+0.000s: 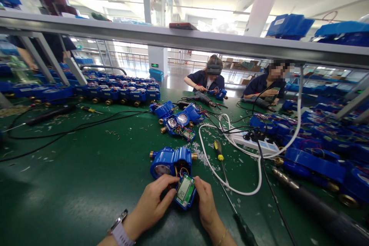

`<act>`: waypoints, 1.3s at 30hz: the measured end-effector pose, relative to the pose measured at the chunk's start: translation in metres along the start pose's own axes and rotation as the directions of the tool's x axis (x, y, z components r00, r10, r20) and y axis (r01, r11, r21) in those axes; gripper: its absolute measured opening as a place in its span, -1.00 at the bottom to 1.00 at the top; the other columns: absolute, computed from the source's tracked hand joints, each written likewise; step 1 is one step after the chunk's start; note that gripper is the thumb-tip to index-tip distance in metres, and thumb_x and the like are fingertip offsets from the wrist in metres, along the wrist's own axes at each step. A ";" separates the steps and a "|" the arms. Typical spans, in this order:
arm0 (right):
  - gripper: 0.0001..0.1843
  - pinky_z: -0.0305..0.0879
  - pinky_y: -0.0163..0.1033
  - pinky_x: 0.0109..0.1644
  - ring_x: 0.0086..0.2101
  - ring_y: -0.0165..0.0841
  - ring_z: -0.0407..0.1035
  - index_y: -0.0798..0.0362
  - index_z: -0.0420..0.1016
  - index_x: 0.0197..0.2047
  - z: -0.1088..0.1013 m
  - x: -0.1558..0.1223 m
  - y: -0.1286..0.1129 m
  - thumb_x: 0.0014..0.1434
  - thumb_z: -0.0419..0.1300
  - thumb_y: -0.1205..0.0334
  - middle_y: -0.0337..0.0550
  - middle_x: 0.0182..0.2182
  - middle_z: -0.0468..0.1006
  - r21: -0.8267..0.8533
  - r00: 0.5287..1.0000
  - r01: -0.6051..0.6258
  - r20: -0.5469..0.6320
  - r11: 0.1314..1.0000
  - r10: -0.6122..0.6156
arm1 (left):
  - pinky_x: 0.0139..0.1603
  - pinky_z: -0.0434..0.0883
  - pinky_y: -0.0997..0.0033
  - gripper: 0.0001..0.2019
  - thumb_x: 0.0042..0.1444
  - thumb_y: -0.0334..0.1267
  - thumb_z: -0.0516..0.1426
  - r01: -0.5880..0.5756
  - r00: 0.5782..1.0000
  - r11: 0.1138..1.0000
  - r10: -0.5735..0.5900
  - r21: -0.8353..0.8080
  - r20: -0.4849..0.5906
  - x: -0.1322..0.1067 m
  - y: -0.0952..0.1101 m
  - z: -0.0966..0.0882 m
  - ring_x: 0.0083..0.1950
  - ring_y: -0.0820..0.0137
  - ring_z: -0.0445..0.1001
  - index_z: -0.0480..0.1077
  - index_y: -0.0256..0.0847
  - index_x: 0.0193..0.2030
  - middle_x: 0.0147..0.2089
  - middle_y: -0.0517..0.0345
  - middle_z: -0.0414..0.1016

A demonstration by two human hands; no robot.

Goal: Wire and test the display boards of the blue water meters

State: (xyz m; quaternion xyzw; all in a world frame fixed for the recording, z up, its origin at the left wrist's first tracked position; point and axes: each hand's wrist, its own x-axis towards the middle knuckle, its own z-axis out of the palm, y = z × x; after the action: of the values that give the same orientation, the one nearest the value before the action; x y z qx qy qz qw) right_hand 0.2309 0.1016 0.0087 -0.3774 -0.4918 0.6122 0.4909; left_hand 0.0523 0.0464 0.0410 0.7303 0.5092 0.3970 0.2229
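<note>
A small blue housing with a green circuit board and a grey display [185, 190] sits tilted between my two hands. My left hand [157, 196], with a watch on its wrist, grips its left side with thumb and fingers. On the right edge, my right hand [205, 200] presses with its fingers. Just beyond lies a blue water meter [170, 161] with brass pipe ends and an open compartment; coloured wires [182, 171] run from there toward the display housing. What the left fingertips touch behind the housing is partly hidden.
Right of the meter lie a yellow-black screwdriver [219, 152], a dark-handled screwdriver [243, 225], a white cable and a power strip [253, 142]. Opened meters [178, 119] lie ahead; rows of meters stand left [123, 90] and right [314, 161]. Two people work opposite beneath a shelf [161, 34].
</note>
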 end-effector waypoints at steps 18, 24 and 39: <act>-0.39 0.07 -0.30 -0.46 -0.53 -0.41 0.07 0.11 0.40 -0.50 -0.008 0.005 0.006 0.17 0.11 -0.32 -0.28 -0.59 0.25 -0.156 0.999 0.041 -0.008 0.987 -0.043 | -0.11 0.43 0.30 -0.63 0.25 -0.24 0.06 0.063 0.998 0.998 -0.063 0.010 0.003 0.002 0.005 0.003 -0.16 0.28 0.51 0.29 -0.21 0.19 -0.05 0.03 0.54; -0.38 0.11 -0.29 -0.46 -0.53 -0.39 0.14 0.13 0.44 -0.48 -0.007 0.007 0.006 0.16 0.13 -0.32 -0.24 -0.58 0.33 -0.135 0.999 0.039 -0.032 0.990 -0.044 | -0.03 0.44 0.28 -0.60 0.27 -0.21 0.07 0.001 1.000 1.000 0.000 0.008 -0.011 0.003 0.003 0.001 -0.12 0.29 0.51 0.29 -0.21 0.23 0.02 -0.03 0.50; -0.32 0.22 -0.26 -0.44 -0.53 -0.34 0.27 0.18 0.52 -0.41 -0.005 0.007 0.003 0.12 0.13 -0.38 -0.16 -0.57 0.46 -0.135 0.997 0.019 -0.075 0.991 -0.029 | 0.08 0.43 0.17 -0.49 0.22 -0.08 0.14 0.004 1.000 0.996 -0.003 -0.092 0.011 0.002 0.006 0.002 0.01 0.21 0.48 0.26 -0.19 0.28 0.09 -0.08 0.45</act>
State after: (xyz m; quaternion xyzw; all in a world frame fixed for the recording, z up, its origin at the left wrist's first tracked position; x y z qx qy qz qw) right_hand 0.2332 0.1089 0.0048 -0.4269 -0.5171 0.5567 0.4903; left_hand 0.0574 0.0457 0.0446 0.7205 0.4906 0.4156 0.2596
